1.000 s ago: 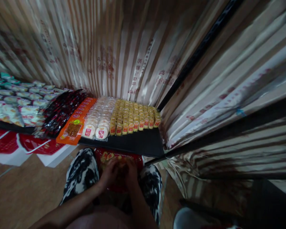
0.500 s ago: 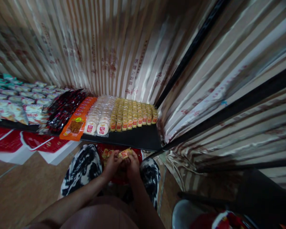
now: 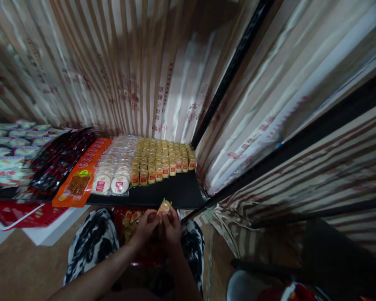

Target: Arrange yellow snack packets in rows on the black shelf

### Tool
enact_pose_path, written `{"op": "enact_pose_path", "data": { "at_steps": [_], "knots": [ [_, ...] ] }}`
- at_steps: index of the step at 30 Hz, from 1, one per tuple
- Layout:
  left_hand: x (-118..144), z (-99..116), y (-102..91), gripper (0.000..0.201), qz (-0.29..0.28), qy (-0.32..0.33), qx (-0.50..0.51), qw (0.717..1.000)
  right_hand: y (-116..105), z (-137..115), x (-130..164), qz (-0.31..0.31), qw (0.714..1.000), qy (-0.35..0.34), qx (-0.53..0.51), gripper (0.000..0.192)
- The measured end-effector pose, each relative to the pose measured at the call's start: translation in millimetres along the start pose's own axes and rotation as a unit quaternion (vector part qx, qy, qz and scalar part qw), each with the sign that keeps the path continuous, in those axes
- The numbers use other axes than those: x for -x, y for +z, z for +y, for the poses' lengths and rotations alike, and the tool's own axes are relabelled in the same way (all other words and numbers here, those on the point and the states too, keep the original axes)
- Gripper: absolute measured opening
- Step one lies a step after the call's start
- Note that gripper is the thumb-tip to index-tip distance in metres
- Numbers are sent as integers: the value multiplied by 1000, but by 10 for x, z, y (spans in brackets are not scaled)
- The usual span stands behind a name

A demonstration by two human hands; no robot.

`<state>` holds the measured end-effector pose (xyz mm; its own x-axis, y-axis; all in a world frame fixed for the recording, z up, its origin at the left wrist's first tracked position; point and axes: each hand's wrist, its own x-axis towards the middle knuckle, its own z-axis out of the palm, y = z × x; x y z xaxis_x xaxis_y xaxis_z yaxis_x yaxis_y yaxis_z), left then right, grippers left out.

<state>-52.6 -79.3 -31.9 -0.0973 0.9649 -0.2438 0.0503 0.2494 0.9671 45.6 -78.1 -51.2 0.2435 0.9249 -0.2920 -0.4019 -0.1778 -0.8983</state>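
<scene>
A small yellow wrapped snack packet (image 3: 164, 206) with a red-and-white label is held tilted between my hands, just below the front edge of the shelf. My left hand (image 3: 146, 225) pinches its lower left side, fingers closed. On the right side, my right hand (image 3: 172, 227) grips it with thumb and fingers. Beneath my hands, between my knees, is a red container (image 3: 117, 215) with several similar yellow packets (image 3: 129, 218) inside. Packets of the same kind stand in neat rows (image 3: 163, 163) on the black shelf (image 3: 172, 190).
Left of the rows lie round white packaged crackers (image 3: 119, 182), an orange bag (image 3: 78, 184), dark red-black packets (image 3: 61, 161) and white packets (image 3: 11, 148). Red-and-white boxes (image 3: 47, 228) stand under the shelf. A black pole (image 3: 228, 79) and striped curtain (image 3: 138, 75) border the corner.
The packet has turned from lying nearly level to a steeper tilt between my fingers. My view has shifted, so the shelf appears lower and further left.
</scene>
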Motion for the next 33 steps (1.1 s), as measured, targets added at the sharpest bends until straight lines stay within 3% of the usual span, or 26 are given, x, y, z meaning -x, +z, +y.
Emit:
{"op": "enact_pose_path", "data": {
  "at_steps": [5, 9, 11, 18, 20, 23, 27, 33],
  "knots": [
    [-316, 242, 35, 43, -41, 26, -31, 998, -155, -290, -187, -53, 997, -11, 50, 56],
    [-567, 468, 174, 51, -123, 38, -34, 991, -227, -488, -333, -85, 991, -37, 97, 54],
    [-670, 515, 256, 49, -144, 60, -52, 986, -263, -542, -414, -90, 988, -51, 113, 54],
    [-926, 536, 486, 21, -128, 152, -167, 966, -380, -529, -707, -71, 975, -123, 169, 47],
    [-991, 593, 558, 22, -106, 158, -180, 965, -384, -545, -759, -16, 956, -183, 227, 47],
    [-1121, 699, 695, 23, -66, 161, -197, 965, -365, -609, -815, 64, 902, -288, 316, 45],
    [-1352, 811, 935, 24, -27, 178, -215, 960, -334, -660, -941, 58, 853, -352, 381, 40],
    [-1620, 935, 1295, 32, -26, 212, -231, 949, -358, -656, -1277, 86, 801, -397, 441, 42]
  ]
}}
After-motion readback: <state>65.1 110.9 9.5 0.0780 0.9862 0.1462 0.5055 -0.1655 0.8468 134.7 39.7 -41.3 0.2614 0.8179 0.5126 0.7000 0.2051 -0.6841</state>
